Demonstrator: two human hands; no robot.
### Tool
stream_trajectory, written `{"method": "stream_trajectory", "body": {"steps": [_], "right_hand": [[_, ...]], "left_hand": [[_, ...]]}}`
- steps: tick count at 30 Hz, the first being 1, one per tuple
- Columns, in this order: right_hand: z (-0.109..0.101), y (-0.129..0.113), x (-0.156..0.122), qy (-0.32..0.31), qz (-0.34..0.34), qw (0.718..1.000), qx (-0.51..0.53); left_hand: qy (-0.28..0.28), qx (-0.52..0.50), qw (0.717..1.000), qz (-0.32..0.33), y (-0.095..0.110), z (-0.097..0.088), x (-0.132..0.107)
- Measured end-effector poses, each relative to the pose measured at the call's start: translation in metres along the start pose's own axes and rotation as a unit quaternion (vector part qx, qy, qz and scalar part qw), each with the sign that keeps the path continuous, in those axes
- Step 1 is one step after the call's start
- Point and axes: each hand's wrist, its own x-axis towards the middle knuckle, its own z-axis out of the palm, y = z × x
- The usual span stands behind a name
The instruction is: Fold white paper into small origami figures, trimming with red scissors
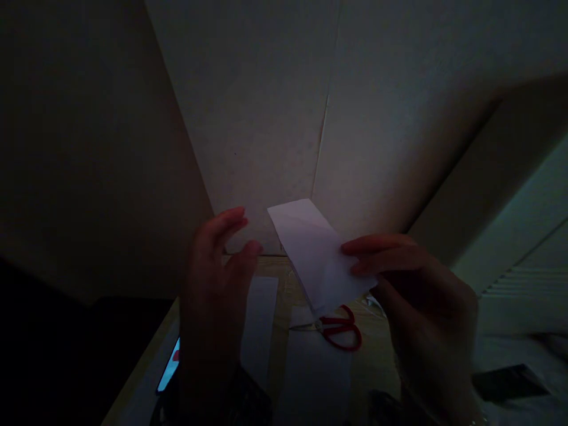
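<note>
In dim light my right hand (pixel 417 290) pinches a folded white sheet of paper (pixel 316 253) by its right edge and holds it tilted above the surface. My left hand (pixel 217 266) hovers just left of the paper, fingers spread and slightly curled, holding nothing and not touching the sheet. Red-handled scissors (pixel 339 330) lie on the wooden surface just below the held paper.
White paper strips (pixel 260 319) lie on the wooden table (pixel 284 349). A phone with a lit screen (pixel 169 368) sits at the lower left. A pale wall (pixel 284 118) rises close behind. A dark flat object (pixel 510 381) lies at the lower right.
</note>
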Motion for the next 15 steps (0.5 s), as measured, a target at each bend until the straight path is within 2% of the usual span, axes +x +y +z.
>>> {"method": "stream_trajectory", "body": {"steps": [1, 5, 6, 11, 15], "right_hand": [[0.001, 0.000, 0.000, 0.004, -0.006, 1.000, -0.006], [0.005, -0.002, -0.003, -0.001, -0.013, 1.000, -0.018], [0.006, -0.002, -0.004, -0.008, -0.012, 1.000, -0.018], [0.003, -0.002, -0.003, -0.036, -0.011, 0.999, -0.030], [-0.004, -0.001, 0.003, -0.116, -0.033, 0.992, -0.043]], "left_hand": [[-0.008, -0.035, 0.999, -0.027, 0.001, 0.000, 0.000], [-0.147, -0.171, 0.965, -0.135, 0.002, 0.002, 0.000], [-0.155, -0.186, 0.960, -0.144, 0.002, 0.002, 0.000], [-0.087, -0.170, 0.976, -0.103, -0.001, 0.003, 0.001], [-0.070, -0.161, 0.982, -0.076, 0.001, 0.004, 0.001]]}}
